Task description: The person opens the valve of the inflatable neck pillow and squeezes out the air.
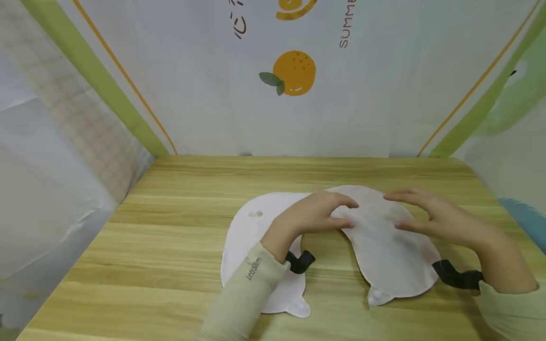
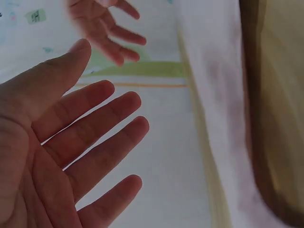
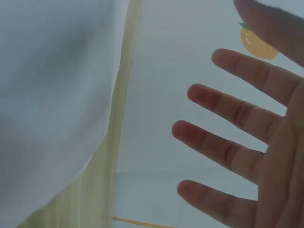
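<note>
A pale pinkish-white U-shaped neck pillow (image 1: 379,241) lies on the table, its two ends towards the person. One end carries a small tab (image 1: 377,296) with a snap button, and the other a similar tab (image 1: 300,309). Over the inner side of the left lobe reaches the left hand (image 1: 313,213), fingers extended and nothing held. The right hand (image 1: 443,220) hovers above the right lobe, its fingers spread and empty. Both palms face each other across the pillow. In the right wrist view, the pillow's edge (image 3: 57,90) stands left of the spread fingers.
A wood-grain table (image 1: 170,246) spans the lower view. Behind it hangs a white sheet (image 1: 362,104) printed with oranges and lettering. Pale cloth (image 1: 55,189) hangs at the left side. Black straps (image 1: 458,274) sit at both wrists. A greyish mark (image 1: 256,214) shows on the pillow's left lobe.
</note>
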Demonstrator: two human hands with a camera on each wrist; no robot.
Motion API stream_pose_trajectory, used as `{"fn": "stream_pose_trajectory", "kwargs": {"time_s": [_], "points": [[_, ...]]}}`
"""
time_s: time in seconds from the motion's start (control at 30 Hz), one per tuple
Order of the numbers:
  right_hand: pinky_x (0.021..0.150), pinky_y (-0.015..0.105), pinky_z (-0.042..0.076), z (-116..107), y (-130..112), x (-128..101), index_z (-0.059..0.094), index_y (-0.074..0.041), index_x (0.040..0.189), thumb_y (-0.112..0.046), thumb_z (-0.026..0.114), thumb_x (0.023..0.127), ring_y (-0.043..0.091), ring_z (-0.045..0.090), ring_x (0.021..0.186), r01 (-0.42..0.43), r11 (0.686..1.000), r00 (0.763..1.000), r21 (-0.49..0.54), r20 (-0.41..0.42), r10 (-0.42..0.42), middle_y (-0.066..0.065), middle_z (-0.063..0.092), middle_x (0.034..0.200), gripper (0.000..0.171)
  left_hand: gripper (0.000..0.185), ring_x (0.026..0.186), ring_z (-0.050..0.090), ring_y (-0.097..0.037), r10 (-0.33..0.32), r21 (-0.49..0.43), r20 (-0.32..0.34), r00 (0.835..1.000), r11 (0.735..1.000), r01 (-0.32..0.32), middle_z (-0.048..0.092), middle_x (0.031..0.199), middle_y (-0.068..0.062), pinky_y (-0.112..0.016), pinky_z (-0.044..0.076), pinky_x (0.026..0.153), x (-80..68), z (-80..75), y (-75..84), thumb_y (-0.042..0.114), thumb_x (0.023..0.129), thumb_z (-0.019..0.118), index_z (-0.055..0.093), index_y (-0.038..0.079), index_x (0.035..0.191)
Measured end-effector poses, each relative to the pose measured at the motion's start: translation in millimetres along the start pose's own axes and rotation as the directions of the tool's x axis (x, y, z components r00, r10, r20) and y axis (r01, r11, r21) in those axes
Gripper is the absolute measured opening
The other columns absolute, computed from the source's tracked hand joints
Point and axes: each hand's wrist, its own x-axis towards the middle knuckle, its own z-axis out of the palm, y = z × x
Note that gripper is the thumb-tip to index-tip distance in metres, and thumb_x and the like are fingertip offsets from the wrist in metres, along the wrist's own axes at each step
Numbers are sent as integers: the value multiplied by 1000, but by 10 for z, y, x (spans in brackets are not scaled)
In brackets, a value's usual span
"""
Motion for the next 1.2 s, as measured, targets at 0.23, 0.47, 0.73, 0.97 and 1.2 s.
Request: {"fn": "stream_pose_trajectory", "kwargs": {"time_s": [0.23,0.47,0.73,0.97,1.2], "points": [[89,39,53,40,31,-90,61,-23,134,-37,80,83,19,52,121,-53,999,994,6,92,52,3,58,135,56,44,129,55,-6,-7,-24,74,997,1000,9,62,138,7,-15,42,105,282,217,82,33,95,67,62,15,135],[89,25,49,142,142,-86,66,-24,126,-36,86,75,0,48,116,41,999,997,-23,62,-40,-2,59,128,57,36,112,61,-3,-43,8,128,991,999,42,68,122,11,-12,45,93,419,276,150,35,92,72,69,18,123],[89,41,48,205,124,-47,64,-23,129,-42,85,75,26,51,117,4,999,982,46,187,-12,0,55,128,61,36,104,60,-1,-102,25,141,985,995,100,69,118,11,-12,46,88,450,358,161,34,90,75,70,19,121],[92,53,47,269,88,12,60,-19,134,-47,82,76,35,49,123,-12,995,969,102,248,-14,7,54,135,68,42,112,60,-4,-133,111,147,980,987,117,67,124,10,-16,46,96,439,378,161,35,89,75,68,18,127],[92,54,48,314,88,17,61,-19,135,-54,81,72,38,47,123,-53,996,946,75,323,26,10,52,135,74,43,114,59,-3,-128,133,149,980,985,108,67,124,10,-12,44,97,436,422,153,34,89,75,67,17,128]]}}
